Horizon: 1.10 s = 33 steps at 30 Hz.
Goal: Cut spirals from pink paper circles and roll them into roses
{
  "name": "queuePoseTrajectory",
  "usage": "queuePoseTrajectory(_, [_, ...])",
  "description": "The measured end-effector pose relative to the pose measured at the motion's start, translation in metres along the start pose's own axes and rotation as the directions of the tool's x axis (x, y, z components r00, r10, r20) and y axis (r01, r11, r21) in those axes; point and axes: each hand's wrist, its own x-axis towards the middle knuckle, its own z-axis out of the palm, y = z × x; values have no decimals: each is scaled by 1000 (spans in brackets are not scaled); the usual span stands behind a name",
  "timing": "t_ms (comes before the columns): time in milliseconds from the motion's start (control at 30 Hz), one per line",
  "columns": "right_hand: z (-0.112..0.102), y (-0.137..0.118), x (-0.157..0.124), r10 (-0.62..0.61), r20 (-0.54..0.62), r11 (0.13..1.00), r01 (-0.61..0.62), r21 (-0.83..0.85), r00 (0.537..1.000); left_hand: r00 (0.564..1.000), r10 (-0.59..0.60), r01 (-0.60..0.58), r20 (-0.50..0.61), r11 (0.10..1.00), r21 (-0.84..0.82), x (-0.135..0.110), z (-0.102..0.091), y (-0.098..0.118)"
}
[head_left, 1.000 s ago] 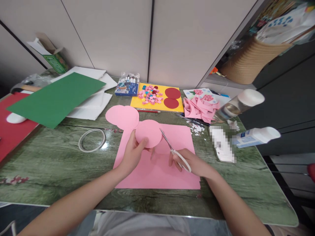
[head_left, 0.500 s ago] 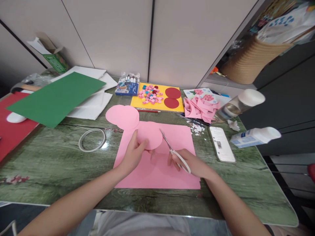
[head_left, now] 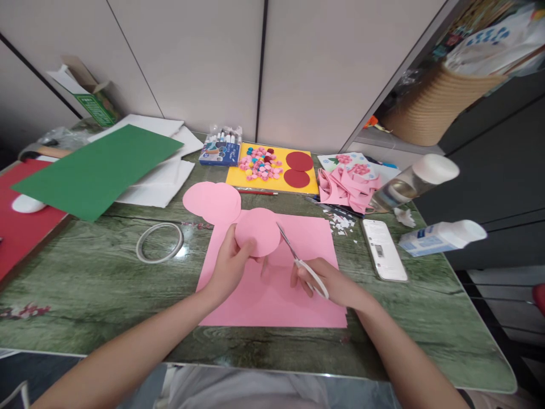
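My left hand (head_left: 230,264) pinches a pink paper circle (head_left: 258,230) by its lower left edge and holds it up above a large pink paper sheet (head_left: 272,289). My right hand (head_left: 327,281) grips white-handled scissors (head_left: 298,258), whose blades point up and left and touch the circle's right edge. Two more pink circles (head_left: 212,201) lie overlapped on the table just beyond the sheet's far left corner.
A tape ring (head_left: 159,242) lies left of the sheet, a phone (head_left: 384,250) right of it. Behind are a green sheet (head_left: 97,168), a yellow sheet (head_left: 272,177) with small discs and red circles, a marker box (head_left: 220,152), pink scraps (head_left: 347,187), a bottle (head_left: 411,183) and a glue tube (head_left: 443,237).
The circle dipped slightly in my left hand and came back up. The scissors stay at its right edge; both hands keep nearly the same place.
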Motion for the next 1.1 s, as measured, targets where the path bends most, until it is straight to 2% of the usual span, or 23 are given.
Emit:
queuePoseTrajectory(400, [1, 4, 0, 1, 6, 1000, -1, 2, 1000, 999, -10, 11, 44, 1000, -22, 0, 0, -2])
queuePoseTrajectory(767, [1, 2, 0, -8, 11, 1000, 8, 1, 1000, 1000, -14, 13, 18, 999, 52, -1, 0, -1])
queuePoseTrajectory(1100, [-1, 1, 0, -13, 16, 1000, 13, -1, 1000, 999, 21, -19, -38, 999, 33, 0, -2, 3])
